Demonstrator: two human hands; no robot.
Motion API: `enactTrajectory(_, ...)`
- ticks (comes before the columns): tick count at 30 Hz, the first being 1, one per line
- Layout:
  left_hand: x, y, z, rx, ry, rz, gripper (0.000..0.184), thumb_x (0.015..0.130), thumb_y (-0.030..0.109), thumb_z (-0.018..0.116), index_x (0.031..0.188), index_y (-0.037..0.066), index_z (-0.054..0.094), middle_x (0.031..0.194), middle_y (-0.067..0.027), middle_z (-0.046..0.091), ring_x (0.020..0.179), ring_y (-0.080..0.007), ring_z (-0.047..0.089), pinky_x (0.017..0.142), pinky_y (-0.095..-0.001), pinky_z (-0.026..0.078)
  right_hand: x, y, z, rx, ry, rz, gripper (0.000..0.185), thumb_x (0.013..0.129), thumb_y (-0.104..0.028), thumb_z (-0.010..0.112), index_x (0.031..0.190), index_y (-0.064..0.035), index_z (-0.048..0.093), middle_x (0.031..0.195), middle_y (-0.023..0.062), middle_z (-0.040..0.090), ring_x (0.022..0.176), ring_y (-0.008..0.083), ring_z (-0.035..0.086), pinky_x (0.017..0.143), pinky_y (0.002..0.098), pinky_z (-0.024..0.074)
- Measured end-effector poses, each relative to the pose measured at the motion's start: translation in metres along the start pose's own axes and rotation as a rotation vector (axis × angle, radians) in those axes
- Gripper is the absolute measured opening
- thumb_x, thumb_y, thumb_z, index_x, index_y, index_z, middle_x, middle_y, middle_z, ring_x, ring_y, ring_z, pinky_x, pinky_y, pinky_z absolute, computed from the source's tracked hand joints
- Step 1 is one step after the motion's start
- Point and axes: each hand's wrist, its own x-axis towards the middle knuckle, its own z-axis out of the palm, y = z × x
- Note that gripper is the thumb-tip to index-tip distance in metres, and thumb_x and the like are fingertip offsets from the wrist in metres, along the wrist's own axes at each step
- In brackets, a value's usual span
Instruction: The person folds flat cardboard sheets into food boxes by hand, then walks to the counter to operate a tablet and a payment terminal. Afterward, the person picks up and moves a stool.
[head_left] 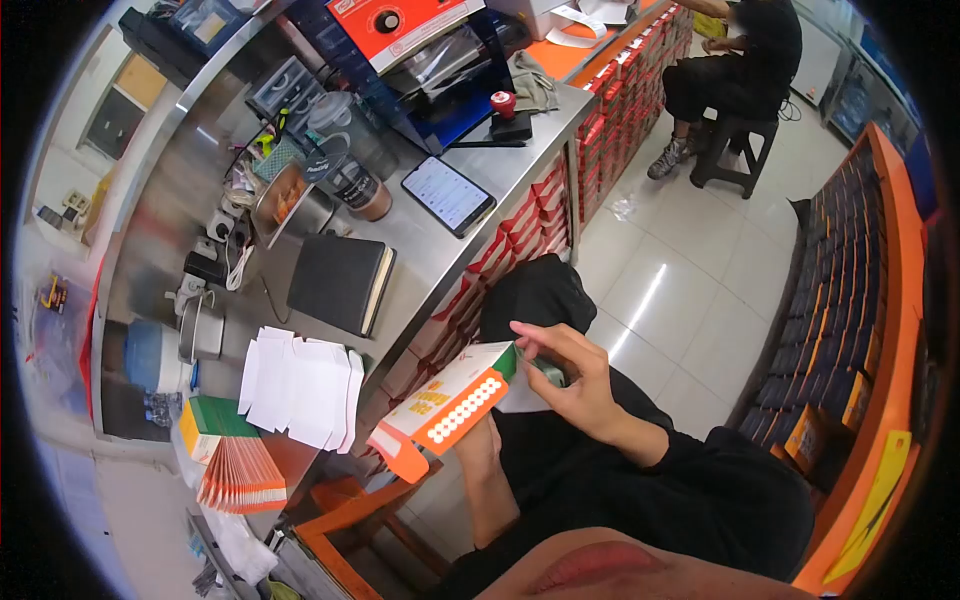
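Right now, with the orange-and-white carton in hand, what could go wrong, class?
The plastic cup of brown drink stands beside the smartphone; a knock might spill onto it. The white die-cut sheets lie by the edge of the counter and could slide off. The open orange flap on the carton might crease if bumped.

Folding carton [452,388]: I see orange and white, white-dotted side, green far-right end
Near-left flap [406,462]: orange, open
Pose: slanted

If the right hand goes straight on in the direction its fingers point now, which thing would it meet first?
Most likely the orange and white box, at its green-edged end; the right hand looks so close that it may already touch it, though depth is unclear.
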Motion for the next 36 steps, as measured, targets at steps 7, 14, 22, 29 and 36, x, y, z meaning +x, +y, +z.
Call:
enactTrajectory(7, -0.007, -0.034, -0.027, -0.283, -0.153, 0.009, 0.043, 0.091, 0.013, 0.065, 0.127, -0.001, 0.048, 0.119, -0.016, 0.059, 0.103, -0.0258, 0.064, 0.091, -0.038, 0.055, 0.0, -0.003, 0.002, 0.435, 0.033, 0.266, 0.057, 0.082, 0.01, 0.065, 0.133, -0.0007, 0.043, 0.089, 0.0056, 0.064, 0.109, 0.017, 0.059, 0.098, 0.0313, 0.0467)
enactTrajectory(14, -0.005, -0.023, -0.016, -0.225, -0.062, -0.056, 0.043, 0.091, 0.013, 0.065, 0.127, -0.001, 0.048, 0.119, -0.016, 0.058, 0.102, -0.026, 0.064, 0.091, -0.0386, 0.055, -0.006, -0.001, 0.0, -0.001, -0.065, 0.077, 0.05, 0.08, 0.006, 0.07, 0.125, 0.0, 0.048, 0.091, 0.0076, 0.068, 0.101, 0.0148, 0.063, 0.093, 0.0297, 0.048)
enactTrajectory(22, 0.004, -0.02, 0.003, -0.164, -0.046, -0.133, 0.043, 0.09, 0.014, 0.066, 0.127, -0.001, 0.048, 0.119, -0.016, 0.058, 0.102, -0.0263, 0.064, 0.091, -0.0392, 0.055, 0.002, 0.0, -0.009, 0.115, -0.044, 0.127, 0.022, 0.078, 0.0, 0.076, 0.096, -0.0004, 0.063, 0.093, 0.009, 0.069, 0.096, 0.0175, 0.066, 0.089, 0.0291, 0.0499)
enactTrajectory(29, 0.011, -0.022, 0.03, -0.115, -0.069, -0.225, 0.043, 0.09, 0.015, 0.066, 0.127, -0.001, 0.048, 0.12, -0.016, 0.058, 0.102, -0.0265, 0.064, 0.091, -0.0398, 0.054, 0.014, 0.012, -0.038, 0.16, 0.032, 0.052, 0.015, 0.078, -0.005, 0.076, 0.092, -0.002, 0.071, 0.099, 0.0098, 0.068, 0.094, 0.0194, 0.065, 0.085, 0.0303, 0.0503)
enactTrajectory(36, 0.016, -0.033, 0.063, -0.094, -0.087, -0.402, 0.044, 0.09, 0.015, 0.066, 0.127, 0.0, 0.049, 0.12, -0.0161, 0.058, 0.101, -0.0267, 0.064, 0.091, -0.0404, 0.054, 0.017, 0.027, -0.06, 0.094, 0.129, 0.099, 0.015, 0.076, -0.004, 0.077, 0.089, -0.0025, 0.072, 0.108, 0.0098, 0.06, 0.104, 0.0203, 0.06, 0.091, 0.032, 0.0478)
